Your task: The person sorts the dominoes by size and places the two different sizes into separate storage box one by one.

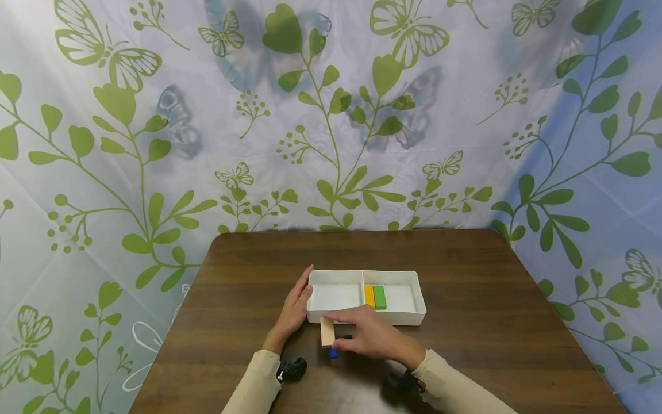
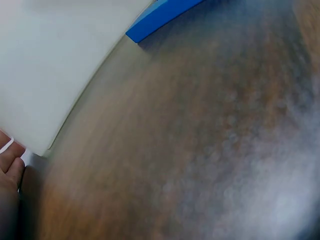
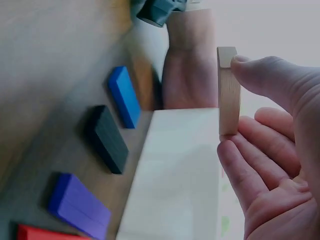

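Note:
My right hand (image 1: 369, 333) pinches a plain wooden block (image 1: 327, 332) by its ends, between thumb and fingertips, above the near side of a white two-compartment box (image 1: 408, 318). The block's full length shows in the right wrist view. My left hand (image 1: 293, 310) rests along the box's left end, fingers fairly straight, thumb near the rim. A yellow block (image 1: 369, 296) and a green block (image 1: 380, 298) stand side by side in the right compartment, against the divider.
On the brown table (image 1: 465, 270), a blue block (image 3: 124, 97), a black block (image 3: 106, 139), a purple block (image 3: 80, 205) and a red block (image 3: 45, 233) lie in a row before the box. A patterned curtain (image 1: 331, 115) hangs behind the table.

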Demonstrator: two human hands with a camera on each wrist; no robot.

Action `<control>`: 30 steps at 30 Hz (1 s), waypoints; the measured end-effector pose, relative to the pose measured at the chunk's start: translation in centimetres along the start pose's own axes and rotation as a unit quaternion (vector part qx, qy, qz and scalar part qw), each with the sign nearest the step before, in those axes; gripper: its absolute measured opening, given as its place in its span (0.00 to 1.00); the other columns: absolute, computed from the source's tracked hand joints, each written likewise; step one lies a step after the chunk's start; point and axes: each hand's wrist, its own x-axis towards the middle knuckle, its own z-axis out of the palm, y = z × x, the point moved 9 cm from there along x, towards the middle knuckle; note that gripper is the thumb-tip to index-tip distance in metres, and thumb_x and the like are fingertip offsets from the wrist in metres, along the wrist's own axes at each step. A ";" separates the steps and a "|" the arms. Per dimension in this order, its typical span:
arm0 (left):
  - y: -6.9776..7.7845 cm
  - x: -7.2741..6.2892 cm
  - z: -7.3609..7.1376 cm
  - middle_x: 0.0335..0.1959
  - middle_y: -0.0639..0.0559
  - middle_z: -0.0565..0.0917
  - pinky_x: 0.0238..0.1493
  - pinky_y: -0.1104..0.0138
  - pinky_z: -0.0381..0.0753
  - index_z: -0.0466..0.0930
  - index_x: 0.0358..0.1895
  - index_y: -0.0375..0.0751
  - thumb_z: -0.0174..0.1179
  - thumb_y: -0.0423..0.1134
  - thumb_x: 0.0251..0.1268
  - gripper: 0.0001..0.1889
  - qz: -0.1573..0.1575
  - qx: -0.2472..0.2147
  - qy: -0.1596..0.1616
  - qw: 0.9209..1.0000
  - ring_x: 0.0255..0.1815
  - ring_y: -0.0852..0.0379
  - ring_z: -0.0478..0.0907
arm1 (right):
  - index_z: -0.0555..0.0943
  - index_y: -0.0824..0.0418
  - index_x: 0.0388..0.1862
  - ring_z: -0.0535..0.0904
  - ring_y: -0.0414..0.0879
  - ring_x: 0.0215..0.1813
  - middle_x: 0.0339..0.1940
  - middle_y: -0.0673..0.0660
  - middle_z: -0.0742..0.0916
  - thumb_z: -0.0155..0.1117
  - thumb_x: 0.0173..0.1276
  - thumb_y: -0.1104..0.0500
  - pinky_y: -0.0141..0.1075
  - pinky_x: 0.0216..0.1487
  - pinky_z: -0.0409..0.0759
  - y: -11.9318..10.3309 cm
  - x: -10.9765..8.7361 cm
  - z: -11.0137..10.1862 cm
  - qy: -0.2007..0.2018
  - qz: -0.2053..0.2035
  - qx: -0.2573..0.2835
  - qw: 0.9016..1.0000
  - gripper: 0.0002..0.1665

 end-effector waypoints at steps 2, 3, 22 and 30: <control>-0.1 0.0 0.0 0.90 0.47 0.60 0.88 0.38 0.55 0.59 0.89 0.59 0.43 0.37 0.93 0.29 -0.002 -0.002 0.000 1.000 0.90 0.42 0.56 | 0.84 0.58 0.74 0.88 0.42 0.65 0.67 0.49 0.90 0.82 0.70 0.51 0.41 0.64 0.89 0.1 -0.2 -0.5 0.002 0.005 0.009 1.000 0.35; -0.1 0.0 0.0 0.90 0.47 0.60 0.88 0.39 0.54 0.59 0.89 0.59 0.43 0.37 0.93 0.29 -0.003 -0.002 0.000 1.000 0.91 0.43 0.56 | 0.84 0.58 0.74 0.88 0.42 0.66 0.67 0.49 0.90 0.82 0.70 0.52 0.42 0.65 0.89 0.1 -0.4 -0.8 0.003 0.005 0.015 1.000 0.35; 0.1 0.2 0.0 0.90 0.44 0.60 0.88 0.36 0.52 0.60 0.88 0.44 0.47 0.35 0.91 0.29 0.012 -0.002 0.010 1.000 0.91 0.40 0.54 | 0.84 0.56 0.74 0.91 0.50 0.62 0.66 0.53 0.91 0.84 0.67 0.52 0.48 0.61 0.91 1.8 -2.6 -6.9 0.050 0.033 -0.028 0.998 0.37; -0.2 0.2 0.0 0.90 0.52 0.60 0.90 0.43 0.53 0.59 0.89 0.59 0.45 0.36 0.92 0.30 -0.003 0.010 0.007 1.000 0.91 0.47 0.55 | 0.85 0.54 0.73 0.90 0.48 0.65 0.67 0.51 0.90 0.85 0.66 0.53 0.49 0.63 0.89 3.4 -3.1 -8.8 0.061 0.064 -0.045 0.995 0.36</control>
